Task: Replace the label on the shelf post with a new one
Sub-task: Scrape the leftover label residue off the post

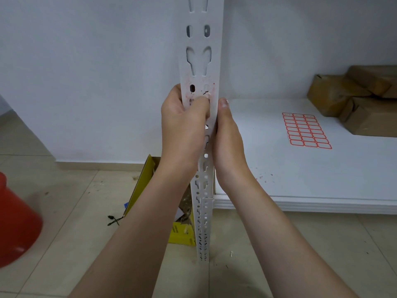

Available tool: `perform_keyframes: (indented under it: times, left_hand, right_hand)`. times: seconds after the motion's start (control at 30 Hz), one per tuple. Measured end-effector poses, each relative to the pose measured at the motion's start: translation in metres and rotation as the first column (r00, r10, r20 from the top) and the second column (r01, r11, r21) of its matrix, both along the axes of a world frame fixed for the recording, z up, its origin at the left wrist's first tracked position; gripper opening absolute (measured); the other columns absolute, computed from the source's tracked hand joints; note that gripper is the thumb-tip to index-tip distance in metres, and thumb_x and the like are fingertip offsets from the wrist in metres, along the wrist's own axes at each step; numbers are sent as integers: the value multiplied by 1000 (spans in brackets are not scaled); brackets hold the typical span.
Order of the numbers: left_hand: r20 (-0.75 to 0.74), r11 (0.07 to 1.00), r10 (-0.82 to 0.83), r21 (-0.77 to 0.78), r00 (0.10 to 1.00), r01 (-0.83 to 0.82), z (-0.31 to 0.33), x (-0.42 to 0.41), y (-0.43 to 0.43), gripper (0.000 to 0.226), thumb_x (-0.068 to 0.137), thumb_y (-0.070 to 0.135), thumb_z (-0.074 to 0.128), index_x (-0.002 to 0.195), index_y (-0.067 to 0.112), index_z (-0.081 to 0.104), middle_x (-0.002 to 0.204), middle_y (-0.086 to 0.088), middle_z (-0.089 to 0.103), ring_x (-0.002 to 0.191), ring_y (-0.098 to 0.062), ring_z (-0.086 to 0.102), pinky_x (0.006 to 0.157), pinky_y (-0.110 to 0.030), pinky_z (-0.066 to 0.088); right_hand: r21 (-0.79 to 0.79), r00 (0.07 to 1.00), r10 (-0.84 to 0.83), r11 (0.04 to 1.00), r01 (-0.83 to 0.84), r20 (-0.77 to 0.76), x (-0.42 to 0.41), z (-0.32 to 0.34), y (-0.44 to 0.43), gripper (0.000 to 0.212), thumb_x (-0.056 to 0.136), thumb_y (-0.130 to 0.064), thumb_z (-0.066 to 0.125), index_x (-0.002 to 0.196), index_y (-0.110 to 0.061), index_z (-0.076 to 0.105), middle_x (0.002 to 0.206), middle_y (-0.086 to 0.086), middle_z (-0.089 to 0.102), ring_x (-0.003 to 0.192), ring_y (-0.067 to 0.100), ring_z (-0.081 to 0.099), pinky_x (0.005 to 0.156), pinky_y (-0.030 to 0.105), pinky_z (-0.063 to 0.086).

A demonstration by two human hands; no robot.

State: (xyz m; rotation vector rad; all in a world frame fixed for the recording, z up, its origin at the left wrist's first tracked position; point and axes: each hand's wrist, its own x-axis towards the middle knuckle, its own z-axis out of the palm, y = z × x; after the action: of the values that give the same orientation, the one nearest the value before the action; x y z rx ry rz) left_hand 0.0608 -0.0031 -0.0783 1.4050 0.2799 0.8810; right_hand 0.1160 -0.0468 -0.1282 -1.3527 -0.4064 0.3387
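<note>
A white slotted shelf post [199, 67] stands upright in the middle of the view. Faded red traces and torn scraps of an old label [205, 91] cling to it just above my hands. My left hand [184, 123] wraps round the post from the left, its thumb pressed on the post's front face. My right hand [227, 134] lies against the post's right edge with the thumb pointing up; its fingers are hidden behind the post. A sheet of red-bordered blank labels [306, 130] lies flat on the white shelf board [322, 179] to the right.
Brown cardboard parcels [356, 100] are stacked at the back right of the shelf. An open yellow box [163, 203] with scraps stands on the tiled floor behind the post. A red bucket [15, 224] sits at the left edge. Small red scraps dot the shelf near the post.
</note>
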Motion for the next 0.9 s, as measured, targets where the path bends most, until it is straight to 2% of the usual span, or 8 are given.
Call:
perform_keyframes:
  times: [0.07, 0.13, 0.23, 0.33, 0.67, 0.9]
  left_hand:
    - [34, 996, -72, -51, 997, 73, 0, -4, 3, 8, 81, 6, 51, 83, 11, 57, 76, -1, 61, 73, -20, 61, 65, -32, 53]
    - [61, 988, -114, -96, 992, 119, -1, -6, 5, 20, 79, 10, 53, 96, 7, 63, 86, -8, 68, 81, -24, 68, 71, -36, 58]
    - [63, 990, -119, -74, 991, 124, -3, -8, 4, 27, 86, 16, 58, 110, 4, 65, 98, -15, 74, 92, -28, 75, 82, -40, 62]
    - [27, 997, -75, -28, 997, 75, -4, -8, 4, 24, 100, 20, 65, 119, 4, 66, 111, -16, 77, 102, -28, 77, 94, -46, 63]
    - [54, 991, -31, 131, 998, 24, -7, -10, 11, 23, 103, 13, 62, 124, 2, 62, 112, -14, 75, 102, -23, 77, 85, -31, 63]
    - [27, 988, -50, 145, 998, 46, -8, -11, 11, 23, 105, 7, 58, 126, -1, 62, 106, -7, 75, 98, -18, 77, 81, -25, 62]
  right_hand:
    - [-7, 1000, -9, 1000, 9, 20, 1, -1, 0, 98, 71, -86, 32, 151, -36, 59, 155, -7, 61, 147, 13, 53, 126, 50, 37]
    - [-17, 999, -20, 1000, 20, 31, 1, -1, 2, 100, 72, -86, 31, 153, -34, 56, 157, -6, 59, 149, 14, 50, 127, 51, 35]
    - [-14, 999, -16, 1000, 16, 28, 0, -1, 2, 102, 71, -86, 31, 154, -33, 55, 158, -6, 58, 150, 14, 50, 128, 50, 35]
    - [-8, 999, -19, 1000, 19, 37, 0, -1, 2, 101, 72, -86, 31, 155, -33, 54, 159, -6, 58, 150, 14, 49, 128, 50, 35]
    - [-12, 998, -26, 1000, 27, 61, -3, 2, 1, 107, 68, -87, 28, 156, -33, 53, 159, -4, 58, 150, 16, 50, 127, 50, 37]
    - [21, 1000, -6, 1000, 6, 6, -4, 2, 2, 103, 67, -87, 34, 154, -37, 55, 157, -6, 59, 148, 15, 52, 125, 51, 39]
